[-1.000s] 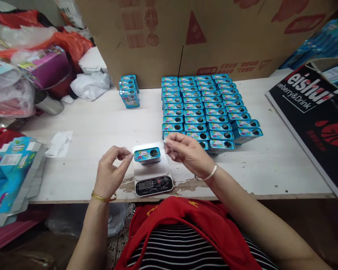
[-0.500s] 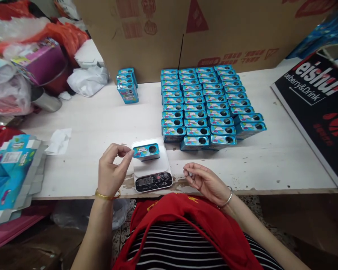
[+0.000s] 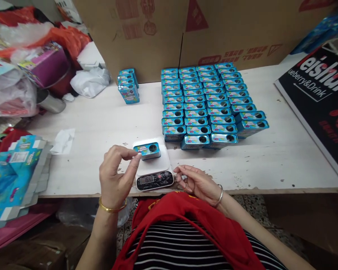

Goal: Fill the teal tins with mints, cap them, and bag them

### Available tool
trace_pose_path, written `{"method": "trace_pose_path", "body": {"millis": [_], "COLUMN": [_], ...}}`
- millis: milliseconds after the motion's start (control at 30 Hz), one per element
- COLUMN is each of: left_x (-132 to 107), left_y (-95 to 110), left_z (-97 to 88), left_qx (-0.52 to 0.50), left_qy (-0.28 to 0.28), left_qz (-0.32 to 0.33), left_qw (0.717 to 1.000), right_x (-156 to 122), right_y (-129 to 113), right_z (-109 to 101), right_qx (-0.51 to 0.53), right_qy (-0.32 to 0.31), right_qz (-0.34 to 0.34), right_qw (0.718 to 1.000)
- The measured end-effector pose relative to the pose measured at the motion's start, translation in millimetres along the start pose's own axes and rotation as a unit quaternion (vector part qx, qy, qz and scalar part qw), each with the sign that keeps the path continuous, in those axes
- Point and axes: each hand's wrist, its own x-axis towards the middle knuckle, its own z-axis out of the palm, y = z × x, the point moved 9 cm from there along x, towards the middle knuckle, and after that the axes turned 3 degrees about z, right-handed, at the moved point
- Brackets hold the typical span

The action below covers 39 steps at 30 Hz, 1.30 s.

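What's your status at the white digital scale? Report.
Left hand at blue rectangular tin, contact unclear. Right hand beside scale, apparently holding small pale object. Tin on scale; grouped blue tins apart.

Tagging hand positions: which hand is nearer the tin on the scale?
Left. The left hand has its fingers at the left end of the tin, contact unclear. The right hand is by the near right corner of the scale, away from the tin.

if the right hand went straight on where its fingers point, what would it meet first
Probably the white digital scale with black panel, at its right edge; the right hand's height is unclear.
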Motion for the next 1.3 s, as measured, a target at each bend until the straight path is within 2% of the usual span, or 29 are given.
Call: {"method": "trace_pose_path", "body": {"millis": [67,133,267,433,533,600,733,800,867,967,1133,1200,1300], "left_x": [1.7,4.0,8.1,8.2,7.0,16.9,69.2,97.2,114.6,114.8,82.0,79.0,94.7], "left_y": [-1.8,-2.3,-8.3,-33.2,-38.6,-36.7,-35.4,-34.5,-27.9,-7.6,24.6,28.2,21.2], "left_z": [2.0,11.6,41.7,52.7,61.6,61.0,43.4,40.2,43.9,54.6,75.8,74.5,54.2], "left_qx": [0.003,0.011,0.057,0.133,0.145,0.143,0.157,0.158,0.145,0.091,-0.005,-0.011,0.023], "left_qy": [0.005,-0.005,-0.088,-0.175,-0.243,-0.236,-0.135,-0.133,-0.166,-0.217,-0.282,-0.275,-0.203], "left_qz": [0.002,0.017,0.067,0.086,0.125,0.155,0.176,0.181,0.196,0.219,0.227,0.226,0.227], "left_qw": [1.0,1.0,0.992,0.972,0.951,0.949,0.962,0.962,0.956,0.947,0.932,0.935,0.952], "right_x": [-0.7,-0.6,1.3,2.9,2.8,3.0,5.9,6.4,4.4,-1.3,-2.1,0.9,5.0], "right_y": [-1.7,-2.1,-1.0,-2.4,-5.0,-6.0,-5.7,-6.9,-9.8,-14.1,-12.3,-11.4,-12.1], "right_z": [-7.6,-11.7,-13.4,-20.7,-25.1,-27.0,-30.7,-34.0,-39.5,-49.2,-60.0,-60.9,-60.6], "right_qx": [0.006,0.007,0.008,0.006,-0.001,-0.008,-0.01,-0.009,-0.009,-0.01,-0.017,-0.026,-0.037], "right_qy": [0.026,0.039,0.037,0.05,0.058,0.062,0.061,0.063,0.074,0.093,0.106,0.106,0.107], "right_qz": [-0.006,-0.011,-0.018,-0.017,-0.02,-0.025,-0.042,-0.053,-0.064,-0.077,-0.064,-0.061,-0.062], "right_qw": [1.0,0.999,0.999,0.999,0.998,0.998,0.997,0.997,0.995,0.993,0.992,0.992,0.992]}}
